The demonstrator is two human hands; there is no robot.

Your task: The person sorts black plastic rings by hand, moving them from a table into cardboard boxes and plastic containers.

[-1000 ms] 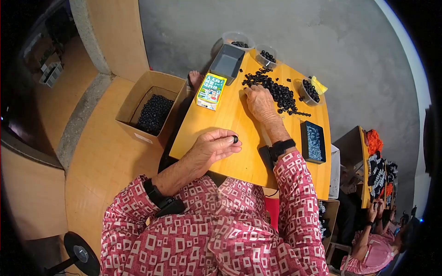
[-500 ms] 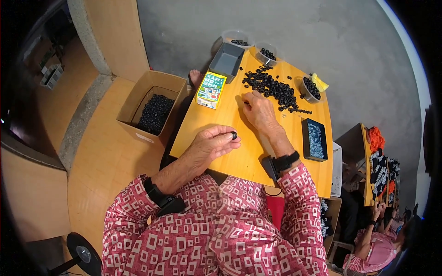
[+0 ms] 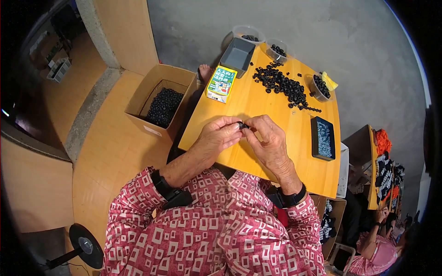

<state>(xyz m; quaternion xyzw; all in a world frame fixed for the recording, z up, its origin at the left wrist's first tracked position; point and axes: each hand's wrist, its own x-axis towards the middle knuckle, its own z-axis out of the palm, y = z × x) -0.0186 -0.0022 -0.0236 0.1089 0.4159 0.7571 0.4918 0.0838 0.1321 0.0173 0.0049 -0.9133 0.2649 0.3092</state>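
Over the near part of the wooden table (image 3: 290, 133), both hands meet at a small round black part (image 3: 242, 125). Thumb and fingertips of my left hand (image 3: 218, 139) pinch it. My right hand (image 3: 270, 146) has its fingertips closed against the same part from the right; any separate small piece between them is hidden. Beyond the hands lies a loose pile of black ring-like parts (image 3: 286, 87), with a short row of them (image 3: 309, 109) at its near right end. A black tray (image 3: 323, 154) of small pale blue pieces stands right of my right hand.
An empty grey bin (image 3: 237, 55), a yellow-green box (image 3: 221, 83) and clear tubs (image 3: 278, 50) of black parts line the far side. A cardboard box (image 3: 138, 108) of black parts stands left of the table. Another person (image 3: 375, 248) sits at the lower right.
My right hand has come back from the edge of the pile to my left hand. The two now meet at the black part. The whole view has shifted slightly.
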